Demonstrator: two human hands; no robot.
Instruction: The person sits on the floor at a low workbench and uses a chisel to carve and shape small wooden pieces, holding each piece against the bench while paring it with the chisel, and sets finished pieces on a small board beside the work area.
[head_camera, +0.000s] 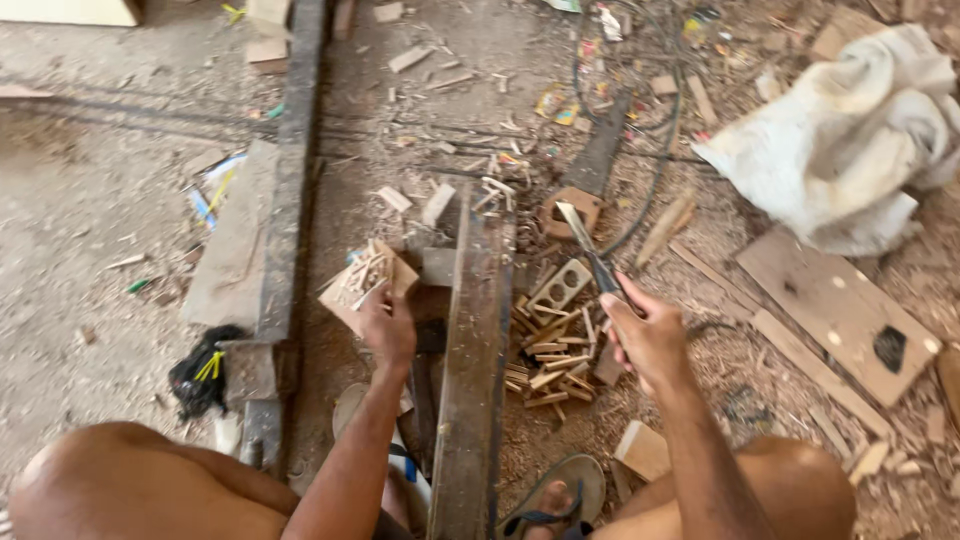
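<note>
My left hand (388, 322) grips the near corner of a flat square wooden piece (352, 291) with several short wood sticks lying on it, left of a dark upright wooden beam (472, 360). My right hand (648, 335) is closed around the handle of a chisel (585, 245) whose blade points away from me. Below and left of that hand lies a pile of short cut wood sticks (550, 355) on the ground, with a small wooden block that has two holes (562, 284) beside it.
A long dark beam (285, 200) runs away on the left. A white sack (850, 140) lies at the top right, a flat board (840, 310) under it. Cables, wood scraps and sawdust cover the ground. My knees and a sandalled foot (555, 500) are at the bottom.
</note>
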